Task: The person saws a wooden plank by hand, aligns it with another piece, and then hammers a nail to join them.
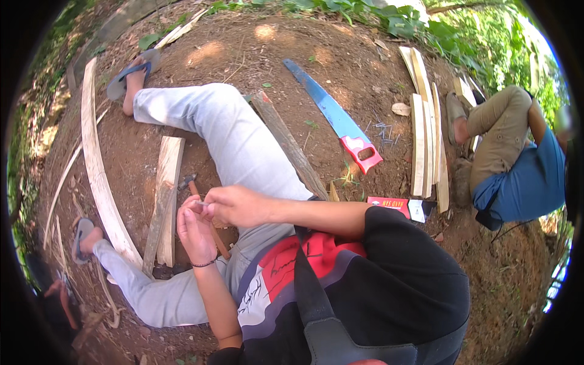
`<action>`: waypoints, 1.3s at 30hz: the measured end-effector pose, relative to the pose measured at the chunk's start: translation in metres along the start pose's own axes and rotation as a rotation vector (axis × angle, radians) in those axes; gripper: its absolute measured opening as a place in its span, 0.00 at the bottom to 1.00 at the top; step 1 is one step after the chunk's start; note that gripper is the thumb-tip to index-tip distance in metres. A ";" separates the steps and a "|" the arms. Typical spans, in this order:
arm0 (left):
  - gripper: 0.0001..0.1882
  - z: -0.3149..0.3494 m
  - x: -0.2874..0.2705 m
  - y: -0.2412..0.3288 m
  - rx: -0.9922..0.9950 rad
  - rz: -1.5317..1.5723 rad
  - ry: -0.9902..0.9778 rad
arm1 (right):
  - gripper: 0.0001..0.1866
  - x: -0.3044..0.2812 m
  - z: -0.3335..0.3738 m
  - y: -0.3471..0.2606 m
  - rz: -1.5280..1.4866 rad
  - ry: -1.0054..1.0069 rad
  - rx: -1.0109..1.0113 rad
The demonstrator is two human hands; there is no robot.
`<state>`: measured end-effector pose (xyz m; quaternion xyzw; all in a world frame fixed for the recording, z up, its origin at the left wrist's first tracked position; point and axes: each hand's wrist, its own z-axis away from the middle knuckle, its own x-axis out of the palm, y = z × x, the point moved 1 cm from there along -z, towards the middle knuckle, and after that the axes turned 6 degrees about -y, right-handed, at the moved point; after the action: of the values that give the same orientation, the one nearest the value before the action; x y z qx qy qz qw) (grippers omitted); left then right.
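Observation:
My left hand (196, 234) and my right hand (234, 205) meet in front of my lap, fingertips together. Both are closed in a pinch around something small and thin, too small to name. Just behind them lies a hammer (220, 242), its wooden handle partly hidden by my left hand and its metal head near a plank. Two rough wood pieces, a pale plank (169, 164) and a darker bark-edged one (157, 222), lie between my legs. Several loose nails (384, 132) are scattered on the dirt beside a handsaw (331, 112) with a blue blade and red handle.
Another long plank (100, 176) stretches along the left, and a bark-edged board (286, 143) lies beside my knee. A stack of pale wood strips (429, 140) is at the right, near a red cardboard sleeve (392, 204). Another person (517, 158) crouches at the far right.

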<state>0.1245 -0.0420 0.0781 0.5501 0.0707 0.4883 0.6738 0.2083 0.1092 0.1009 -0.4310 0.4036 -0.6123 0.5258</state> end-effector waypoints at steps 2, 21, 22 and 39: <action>0.14 0.003 0.004 -0.002 -0.105 -0.041 0.030 | 0.09 -0.065 0.038 -0.001 0.157 0.231 0.051; 0.11 0.010 -0.034 -0.019 -0.289 -0.183 0.223 | 0.22 -0.345 0.312 0.210 0.455 1.358 1.355; 0.10 0.011 -0.033 -0.019 -0.293 -0.188 0.217 | 0.25 -0.350 0.311 0.215 0.462 1.345 1.358; 0.15 0.009 0.036 0.018 0.314 -1.084 0.040 | 0.11 -0.142 0.083 -0.014 -0.460 0.299 0.155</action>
<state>0.1383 -0.0231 0.1118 0.5192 0.4279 0.0664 0.7369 0.2937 0.2484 0.1247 -0.3748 0.3203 -0.8011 0.3393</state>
